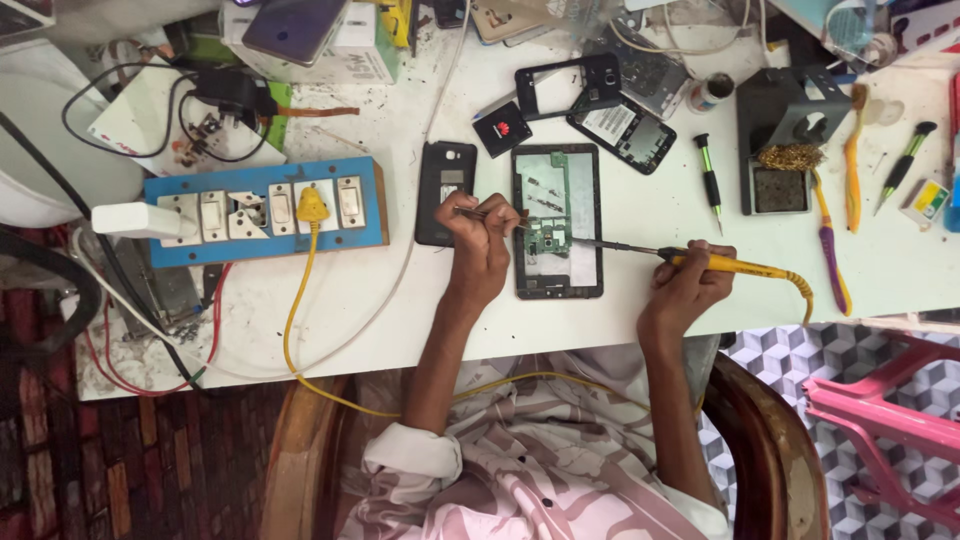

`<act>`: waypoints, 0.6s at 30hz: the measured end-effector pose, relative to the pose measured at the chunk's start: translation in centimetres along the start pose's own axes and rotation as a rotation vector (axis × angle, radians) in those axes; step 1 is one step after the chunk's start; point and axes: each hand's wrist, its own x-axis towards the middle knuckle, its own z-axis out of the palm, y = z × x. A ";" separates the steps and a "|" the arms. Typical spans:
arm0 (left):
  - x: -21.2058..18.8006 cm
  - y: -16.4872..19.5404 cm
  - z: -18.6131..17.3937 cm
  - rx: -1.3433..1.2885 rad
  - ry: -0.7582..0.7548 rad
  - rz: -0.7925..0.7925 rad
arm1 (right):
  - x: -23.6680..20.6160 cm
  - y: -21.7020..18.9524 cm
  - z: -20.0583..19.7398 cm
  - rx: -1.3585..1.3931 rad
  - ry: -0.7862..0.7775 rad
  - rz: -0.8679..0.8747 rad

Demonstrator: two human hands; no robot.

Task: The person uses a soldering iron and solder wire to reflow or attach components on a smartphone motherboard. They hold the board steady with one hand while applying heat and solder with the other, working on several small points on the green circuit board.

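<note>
My left hand (478, 243) pinches thin tweezers (490, 213) over the opened phone (557, 221) lying near the counter's front edge; its small circuit board (548, 238) looks fragile, best handled by its edges. My right hand (688, 283) closes around the yellow soldering iron (735, 265).

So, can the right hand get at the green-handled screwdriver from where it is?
Probably yes. The green-handled screwdriver lies alone on bare table, just beyond the right hand, with nothing between them. But that hand's grip is full: it holds the yellow soldering iron.
</note>
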 end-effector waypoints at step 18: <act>0.1 0.0 -0.1 0.035 -0.011 -0.014 | 0.1 0.2 0.4 -0.009 0.040 0.038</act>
